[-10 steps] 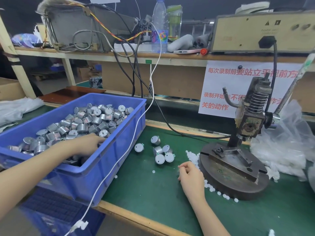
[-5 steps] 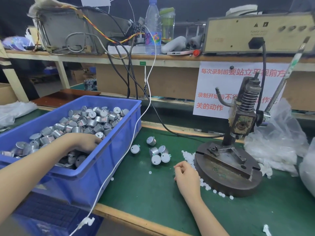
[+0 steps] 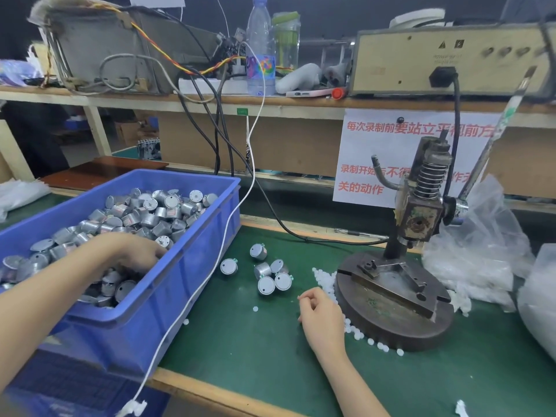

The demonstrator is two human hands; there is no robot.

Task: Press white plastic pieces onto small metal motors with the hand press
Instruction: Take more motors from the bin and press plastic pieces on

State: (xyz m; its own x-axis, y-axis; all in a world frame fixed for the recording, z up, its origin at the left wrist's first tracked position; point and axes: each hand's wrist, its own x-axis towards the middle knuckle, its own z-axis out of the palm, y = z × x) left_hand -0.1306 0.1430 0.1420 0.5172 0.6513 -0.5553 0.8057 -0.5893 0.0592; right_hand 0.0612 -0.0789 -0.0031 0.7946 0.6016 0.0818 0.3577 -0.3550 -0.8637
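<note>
Leftmost, the blue bin (image 3: 192, 284) sits on the green desk (image 3: 246, 341), heaped with small metal motors (image 3: 144, 215). The left hand (image 3: 135, 255) reaches down into that bin, its fingers (image 3: 155, 251) curled among the motors; whether they grip one I cannot tell. Just right of the bin, a white cable (image 3: 228, 224) hangs over its rim, and five loose motors (image 3: 266, 273) lie on the desk between the bin and the hand press (image 3: 394, 296). Farther from the bin, the right hand (image 3: 322, 314) rests on the desk beside the press base, fingers (image 3: 307, 297) pinched narrow, apparently on a tiny white piece too small to confirm. White plastic pieces (image 3: 326, 279) are scattered against the press base. Clear plastic bags (image 3: 481, 254) lie beyond the press.
</note>
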